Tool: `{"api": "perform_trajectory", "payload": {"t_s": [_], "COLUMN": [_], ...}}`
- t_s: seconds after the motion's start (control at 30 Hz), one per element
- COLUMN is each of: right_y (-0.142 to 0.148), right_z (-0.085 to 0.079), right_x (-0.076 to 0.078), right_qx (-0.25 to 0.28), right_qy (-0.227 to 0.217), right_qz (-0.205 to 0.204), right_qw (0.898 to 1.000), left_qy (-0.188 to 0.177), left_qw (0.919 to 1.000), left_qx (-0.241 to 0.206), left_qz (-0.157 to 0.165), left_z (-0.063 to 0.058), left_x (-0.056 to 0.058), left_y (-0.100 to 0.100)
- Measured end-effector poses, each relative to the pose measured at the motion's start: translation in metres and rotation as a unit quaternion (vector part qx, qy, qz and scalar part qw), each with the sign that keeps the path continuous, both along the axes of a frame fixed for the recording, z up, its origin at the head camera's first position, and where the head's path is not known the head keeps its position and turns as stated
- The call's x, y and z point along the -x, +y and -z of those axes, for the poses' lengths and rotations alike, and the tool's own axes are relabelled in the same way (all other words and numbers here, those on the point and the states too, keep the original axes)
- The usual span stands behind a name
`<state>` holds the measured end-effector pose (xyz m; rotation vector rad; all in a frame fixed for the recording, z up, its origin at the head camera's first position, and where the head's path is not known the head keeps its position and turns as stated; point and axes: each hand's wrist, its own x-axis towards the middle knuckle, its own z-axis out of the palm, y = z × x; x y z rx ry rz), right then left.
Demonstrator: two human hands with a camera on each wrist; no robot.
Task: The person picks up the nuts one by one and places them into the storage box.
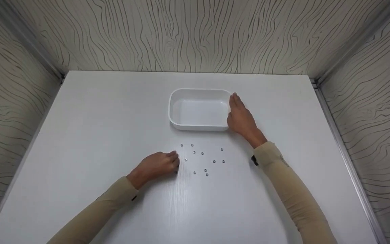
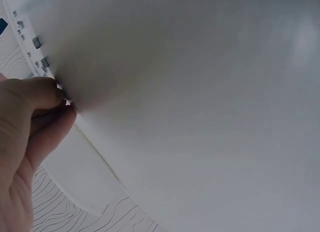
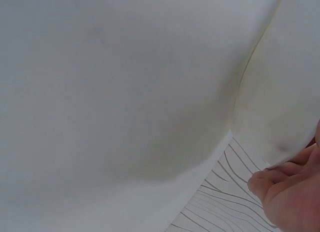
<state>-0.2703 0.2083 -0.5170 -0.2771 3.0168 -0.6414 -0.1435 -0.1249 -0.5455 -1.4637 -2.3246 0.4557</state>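
Observation:
A white rectangular container point(image 1: 200, 128) with rounded corners sits toward the back of the table. My right hand point(image 1: 242, 117) rests along its right end, fingers straight at the rim; the right wrist view shows the fingers point(image 3: 287, 174) against the container's edge point(image 3: 285, 117). Close to the tabletop, my left hand point(image 1: 157, 165) brings thumb and fingertips point(image 2: 62, 114) together, pinching a small metal nut point(image 1: 176, 172) that they mostly hide. Several more nuts, such as one nut point(image 1: 194, 173), lie scattered between my left hand and the container.
The white table point(image 1: 113, 108) carries the container and the nuts. Wood-grain-patterned panels point(image 1: 181, 37) stand behind it and on both sides, with metal frame strips point(image 1: 347, 149) along the side edges.

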Motion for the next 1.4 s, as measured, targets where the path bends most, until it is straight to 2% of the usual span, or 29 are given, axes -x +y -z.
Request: {"api": "perform_trajectory", "payload": {"t_s": [0.13, 0.47, 0.6, 0.73, 0.93, 1.2, 1.33, 1.4], "right_y": [0.000, -0.001, -0.002, -0.002, -0.002, -0.003, -0.002, -0.002], "right_z": [-0.001, 0.000, -0.001, -0.001, -0.002, -0.001, 0.000, 0.001], "right_x": [0.000, 0.002, 0.003, 0.003, 0.003, 0.002, 0.002, 0.002], "right_qx": [-0.016, -0.043, -0.053, -0.048, -0.032, -0.026, -0.021, -0.020], "right_qy": [0.002, -0.003, -0.011, -0.014, -0.009, -0.010, -0.012, -0.009], "right_qz": [-0.003, -0.005, -0.001, 0.004, 0.005, 0.006, 0.007, 0.006], "right_qw": [1.000, 0.999, 0.999, 0.999, 0.999, 1.000, 1.000, 1.000], "left_qy": [-0.009, -0.004, -0.013, -0.027, -0.030, -0.116, -0.146, -0.175], "left_qw": [0.9998, 0.9998, 0.9996, 0.9996, 0.9995, 0.9911, 0.9872, 0.9816], "left_qx": [0.016, 0.017, 0.024, 0.010, -0.009, -0.065, -0.061, -0.067], "left_qz": [-0.002, 0.005, 0.005, -0.001, 0.007, 0.012, -0.016, -0.035], "left_z": [-0.004, -0.004, -0.006, -0.007, -0.008, -0.013, -0.016, -0.018], "left_x": [0.000, 0.002, 0.003, 0.003, 0.002, 0.002, 0.002, 0.002], "left_y": [0.000, 0.002, 0.003, 0.003, 0.004, 0.006, 0.009, 0.011]}}
